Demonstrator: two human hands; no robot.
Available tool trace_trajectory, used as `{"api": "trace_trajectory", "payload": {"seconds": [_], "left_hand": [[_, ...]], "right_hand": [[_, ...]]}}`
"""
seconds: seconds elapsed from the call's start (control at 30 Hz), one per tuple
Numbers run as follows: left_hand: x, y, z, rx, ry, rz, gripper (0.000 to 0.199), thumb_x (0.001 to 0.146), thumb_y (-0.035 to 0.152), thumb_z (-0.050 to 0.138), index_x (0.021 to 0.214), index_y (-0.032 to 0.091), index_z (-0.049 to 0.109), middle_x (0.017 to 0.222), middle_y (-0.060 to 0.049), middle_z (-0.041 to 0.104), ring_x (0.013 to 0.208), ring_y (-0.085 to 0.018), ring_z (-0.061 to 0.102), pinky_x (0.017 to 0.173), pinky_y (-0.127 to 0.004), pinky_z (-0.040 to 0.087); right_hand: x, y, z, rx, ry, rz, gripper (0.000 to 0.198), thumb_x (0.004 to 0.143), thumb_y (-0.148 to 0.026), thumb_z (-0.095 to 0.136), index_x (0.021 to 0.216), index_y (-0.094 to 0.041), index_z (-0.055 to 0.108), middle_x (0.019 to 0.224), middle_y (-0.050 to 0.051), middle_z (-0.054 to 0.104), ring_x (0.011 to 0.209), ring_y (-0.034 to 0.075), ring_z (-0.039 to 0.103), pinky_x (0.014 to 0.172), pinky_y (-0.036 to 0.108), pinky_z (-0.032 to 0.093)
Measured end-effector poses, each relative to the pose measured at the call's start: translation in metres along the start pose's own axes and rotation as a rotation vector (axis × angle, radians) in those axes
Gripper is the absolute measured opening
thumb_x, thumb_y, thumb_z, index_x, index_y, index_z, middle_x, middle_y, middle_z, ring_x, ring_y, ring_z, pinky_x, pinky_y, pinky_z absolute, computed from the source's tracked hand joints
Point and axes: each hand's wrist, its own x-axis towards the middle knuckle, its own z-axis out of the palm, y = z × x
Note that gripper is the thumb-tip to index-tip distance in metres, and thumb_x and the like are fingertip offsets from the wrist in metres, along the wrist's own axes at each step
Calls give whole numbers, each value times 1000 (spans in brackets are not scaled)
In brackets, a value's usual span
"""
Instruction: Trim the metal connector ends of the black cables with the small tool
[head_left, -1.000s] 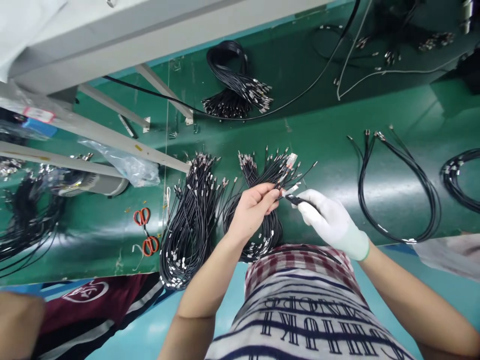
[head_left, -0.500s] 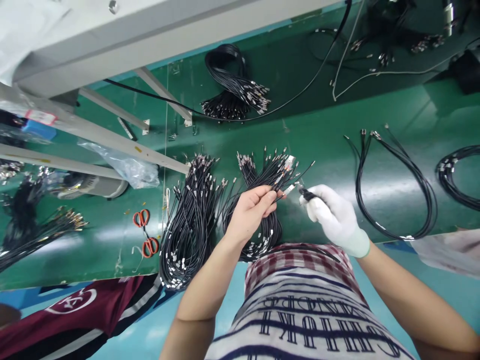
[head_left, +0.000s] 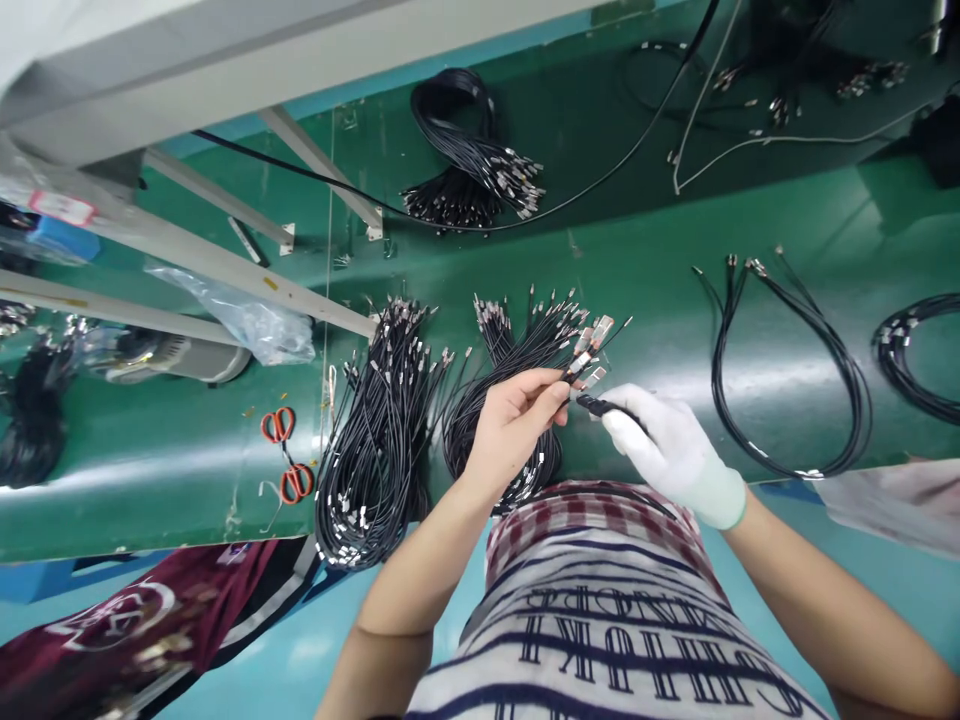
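My bare left hand [head_left: 514, 425] is closed in a pinch on thin black cables [head_left: 574, 375]. Their ends carry pale tags or metal plugs [head_left: 596, 335] that stick out past my fingertips. My right hand [head_left: 667, 445], in a white glove, is closed around a black, twisted-looking strand [head_left: 604, 408]; its exact kind is unclear. The tip of that strand lies close to my left fingertips; whether it touches the cables I cannot tell. Beneath and behind my left hand lies a looped bundle of black cables [head_left: 469, 425] with small metal ends. Another large cable bundle [head_left: 367, 450] is to its left.
Orange-handled scissors [head_left: 289, 455] lie on the green table [head_left: 622, 270] at left. Looped cables [head_left: 851, 385] rest at right, and a coiled bundle [head_left: 465, 140] at the back. Metal struts [head_left: 255, 285] cross the left side. Beside me is another person's maroon sleeve [head_left: 150, 620].
My right hand has brought the black strand left, up to my left fingertips. More pale tags now show above my left hand. At left, the other person's sleeve has shifted.
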Motion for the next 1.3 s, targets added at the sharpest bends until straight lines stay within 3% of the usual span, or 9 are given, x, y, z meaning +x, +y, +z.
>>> {"api": "trace_trajectory", "payload": {"seconds": [0.27,0.4,0.57,0.7,0.8,0.9,1.0,1.2,1.3], "left_hand": [[-5,1,3,58,19,-5,35,82,49,67,97,17,75,74,-5,65,60,-10,53,44,-21,30],[-7,0,5,51,48,-7,35,87,49,62,106,20,69,69,-2,63,59,-11,57,41,-20,31],[-9,2,9,-16,81,2,29,84,48,65,90,20,59,70,-1,63,57,-11,60,37,-17,35],[-10,2,11,29,87,14,27,86,47,63,89,19,61,71,-1,64,50,-9,55,41,-20,43],[-9,-3,10,127,112,126,23,92,41,57,89,19,63,85,-5,67,73,-15,66,65,-27,56],[-8,-6,8,330,193,382,18,94,30,54,89,19,67,101,-7,66,100,-18,63,90,-33,52],[-8,-7,5,475,241,534,15,94,23,53,92,19,68,93,-5,66,90,-14,62,82,-28,51],[-9,-13,6,448,171,531,19,95,22,53,109,19,65,96,-4,70,76,-8,62,70,-20,50],[-9,-15,8,374,179,519,15,91,21,60,103,18,69,98,-3,72,77,-8,64,72,-19,52]], "right_hand": [[-1,-2,-4,-54,3,17,25,100,-38,40,98,-21,58,76,1,66,59,13,56,58,26,37],[-5,-3,-8,-71,35,2,23,100,-36,41,101,-21,59,74,0,64,60,13,56,60,26,39],[-5,0,-20,-36,128,76,29,100,-40,38,94,-21,59,64,-1,59,55,12,52,57,25,38],[-6,-2,-25,37,69,64,29,98,-45,42,95,-21,58,70,0,60,60,13,53,59,25,41],[-8,-9,-25,100,52,19,29,99,-44,41,101,-21,59,76,1,60,61,12,53,60,25,41],[-11,-17,-25,191,102,67,34,102,-40,33,110,-22,60,73,0,59,54,9,50,55,24,41],[-12,-20,-25,169,113,106,36,103,-39,32,112,-21,61,70,-1,59,51,9,50,53,23,41],[-8,-20,-13,41,59,94,32,103,-37,36,117,-20,59,66,-3,58,53,8,52,57,22,41],[-4,-20,-5,-12,69,99,31,102,-38,38,115,-20,59,69,-3,59,55,8,53,60,22,41]]}}
